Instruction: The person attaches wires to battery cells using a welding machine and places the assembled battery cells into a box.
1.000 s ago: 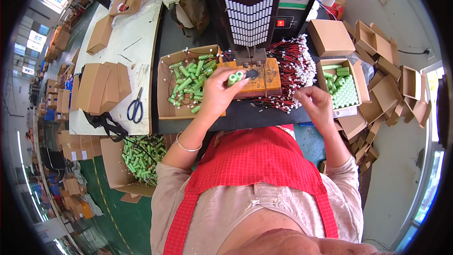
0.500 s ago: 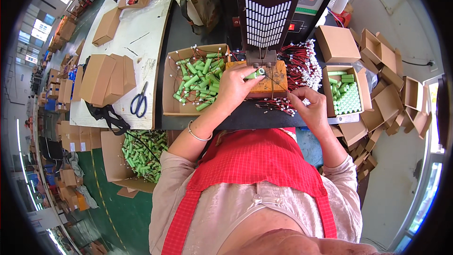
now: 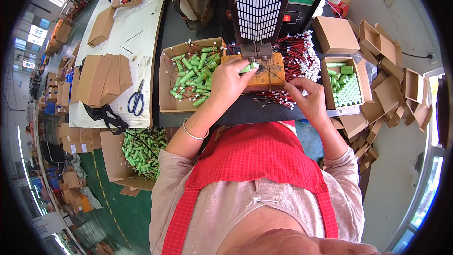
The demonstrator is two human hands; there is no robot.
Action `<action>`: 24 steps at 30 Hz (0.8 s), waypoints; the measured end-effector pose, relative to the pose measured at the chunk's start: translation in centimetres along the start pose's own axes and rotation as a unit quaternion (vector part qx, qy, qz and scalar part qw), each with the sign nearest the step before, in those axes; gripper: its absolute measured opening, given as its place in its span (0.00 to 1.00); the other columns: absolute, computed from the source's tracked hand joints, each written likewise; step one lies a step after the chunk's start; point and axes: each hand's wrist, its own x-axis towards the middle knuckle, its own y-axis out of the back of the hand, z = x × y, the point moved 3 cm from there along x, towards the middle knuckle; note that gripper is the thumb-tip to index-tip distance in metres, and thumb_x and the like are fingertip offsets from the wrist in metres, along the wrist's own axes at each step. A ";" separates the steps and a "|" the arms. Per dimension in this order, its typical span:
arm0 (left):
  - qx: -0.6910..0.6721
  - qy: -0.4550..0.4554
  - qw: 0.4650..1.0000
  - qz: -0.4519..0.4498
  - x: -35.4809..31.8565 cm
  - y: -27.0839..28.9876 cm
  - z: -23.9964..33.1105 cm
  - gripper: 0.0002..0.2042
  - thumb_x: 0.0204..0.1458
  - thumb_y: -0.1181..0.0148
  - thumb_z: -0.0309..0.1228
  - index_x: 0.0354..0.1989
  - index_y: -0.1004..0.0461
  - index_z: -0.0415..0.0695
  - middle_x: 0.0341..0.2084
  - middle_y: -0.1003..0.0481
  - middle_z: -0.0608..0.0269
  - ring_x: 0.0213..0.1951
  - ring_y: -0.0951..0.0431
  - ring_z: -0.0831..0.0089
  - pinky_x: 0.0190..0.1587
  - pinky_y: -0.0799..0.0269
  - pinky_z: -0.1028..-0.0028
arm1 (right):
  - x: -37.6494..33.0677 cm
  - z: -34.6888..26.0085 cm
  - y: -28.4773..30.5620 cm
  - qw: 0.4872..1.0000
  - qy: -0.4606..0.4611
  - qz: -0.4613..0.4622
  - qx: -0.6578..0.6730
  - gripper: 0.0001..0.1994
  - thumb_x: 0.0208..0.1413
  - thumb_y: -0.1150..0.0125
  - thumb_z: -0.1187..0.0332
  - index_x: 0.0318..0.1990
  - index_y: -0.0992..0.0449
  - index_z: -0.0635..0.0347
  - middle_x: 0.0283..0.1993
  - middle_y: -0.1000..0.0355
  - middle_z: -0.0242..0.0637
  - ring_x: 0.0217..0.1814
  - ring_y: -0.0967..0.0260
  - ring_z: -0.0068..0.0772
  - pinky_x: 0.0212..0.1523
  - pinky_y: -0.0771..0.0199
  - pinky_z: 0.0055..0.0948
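Note:
My left hand is closed around a green cylindrical battery cell. The cell lies tilted, its bare end at the electrode tips under the spot welder's head. Whether the end touches them, I cannot tell. Below is a worn wooden block, its left part hidden behind my hand. On the block's right side, my right hand pinches a thin dark wire that runs up leftward toward the cell's end. Where the wire meets the cell is too small to make out.
Left of the block, a cardboard box holds wired green cells. Red-and-black leads with white connectors pile up on the right, beside a box of bare cells. Scissors lie on the white board. A larger box of cells stands lower left.
The cell in my left hand has moved up to the welder's electrode tips, and its end tilts higher. My right hand keeps its pinch on the wire. The whole view has shifted slightly.

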 end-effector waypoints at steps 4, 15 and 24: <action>-0.237 0.165 0.952 -0.104 -0.6 1.0 0.0 0.10 0.44 0.37 0.30 0.32 0.25 0.38 0.30 0.24 0.63 0.24 0.28 0.75 0.25 0.34 0.75 | 0.0 0.9 -0.2 0.994 -0.059 -0.020 0.090 0.06 0.51 0.41 0.71 0.30 0.26 0.67 0.22 0.31 0.28 0.23 0.38 0.13 0.23 0.37 0.16; -0.287 0.207 0.935 -0.020 -1.9 0.5 -1.1 0.08 0.50 0.41 0.31 0.32 0.27 0.39 0.21 0.32 0.76 0.24 0.37 0.88 0.26 0.40 0.85 | 0.5 0.7 -1.2 0.986 -0.066 -0.073 0.134 0.08 0.54 0.44 0.69 0.32 0.27 0.66 0.24 0.32 0.26 0.25 0.40 0.12 0.24 0.39 0.15; -0.178 0.120 0.939 -0.270 -8.9 2.2 1.0 0.07 0.49 0.43 0.31 0.33 0.28 0.41 0.27 0.28 0.61 0.31 0.27 0.71 0.37 0.33 0.75 | -0.9 1.9 0.0 0.985 -0.070 -0.076 0.138 0.06 0.53 0.43 0.71 0.31 0.27 0.66 0.26 0.31 0.26 0.28 0.37 0.12 0.29 0.36 0.14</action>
